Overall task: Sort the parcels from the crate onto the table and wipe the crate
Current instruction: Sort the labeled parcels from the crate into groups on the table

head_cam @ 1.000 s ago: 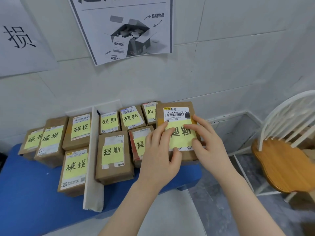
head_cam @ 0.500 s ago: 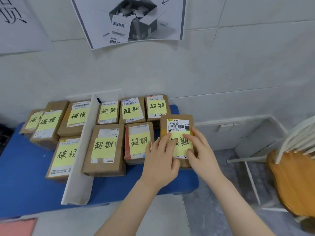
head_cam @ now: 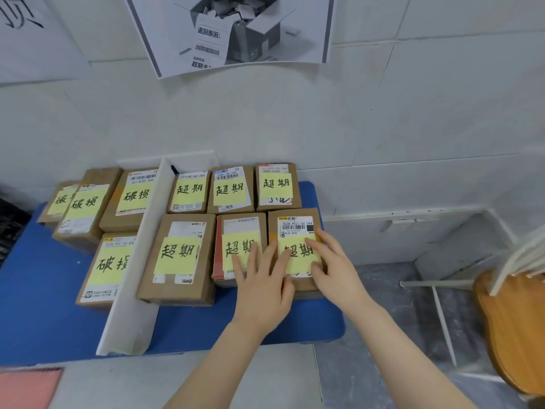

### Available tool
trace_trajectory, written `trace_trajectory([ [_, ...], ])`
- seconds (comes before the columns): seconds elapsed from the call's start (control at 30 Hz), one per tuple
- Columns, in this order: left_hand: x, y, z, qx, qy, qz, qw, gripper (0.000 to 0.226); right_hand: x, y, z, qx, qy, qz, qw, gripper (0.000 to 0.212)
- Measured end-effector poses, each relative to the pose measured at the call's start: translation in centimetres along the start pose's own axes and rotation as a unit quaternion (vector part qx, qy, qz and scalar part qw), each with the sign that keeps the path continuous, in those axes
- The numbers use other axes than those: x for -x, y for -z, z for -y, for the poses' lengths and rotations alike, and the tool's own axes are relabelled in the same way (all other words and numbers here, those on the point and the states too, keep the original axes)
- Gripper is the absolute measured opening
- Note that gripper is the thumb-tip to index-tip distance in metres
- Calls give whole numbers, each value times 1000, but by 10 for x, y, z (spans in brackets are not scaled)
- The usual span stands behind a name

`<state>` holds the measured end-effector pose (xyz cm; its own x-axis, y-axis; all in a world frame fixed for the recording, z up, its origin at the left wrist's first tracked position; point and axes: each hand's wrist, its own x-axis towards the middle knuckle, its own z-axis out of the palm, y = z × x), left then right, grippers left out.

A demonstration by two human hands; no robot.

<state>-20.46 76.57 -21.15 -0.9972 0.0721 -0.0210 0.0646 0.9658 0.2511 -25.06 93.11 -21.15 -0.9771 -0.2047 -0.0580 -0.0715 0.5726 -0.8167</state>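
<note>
Blue table by a tiled wall: farthest right of the divider, left hand and right hand lie flat, fingers straight, on a parcel at the edge; a sideways push could drop it.

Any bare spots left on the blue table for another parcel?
Widest: blue table front-left, left of and before the front 破损 parcel. Narrower strip before the front 超期 row, right of the white divider; the left forearm crosses it. Back 超期 row sits tight behind.
</note>
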Motion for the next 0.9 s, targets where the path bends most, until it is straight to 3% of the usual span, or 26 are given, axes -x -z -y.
trace_trajectory([
  [0.4,-5,2,-1,-31,7,22,999,50,-4,-2,-1,30,2,45,999,52],
  [0.53,-8,21,2,53,14,40,998,54,-4,0,8,92,5,40,995,52],
  [0.67,23,60,18,85,36,-61,994,59,4,0,39,196,41,-12,980,59],
  [0.9,103,128,108,-1,77,-182,980,66,40,-77,167,196,207,-15,958,56],
])
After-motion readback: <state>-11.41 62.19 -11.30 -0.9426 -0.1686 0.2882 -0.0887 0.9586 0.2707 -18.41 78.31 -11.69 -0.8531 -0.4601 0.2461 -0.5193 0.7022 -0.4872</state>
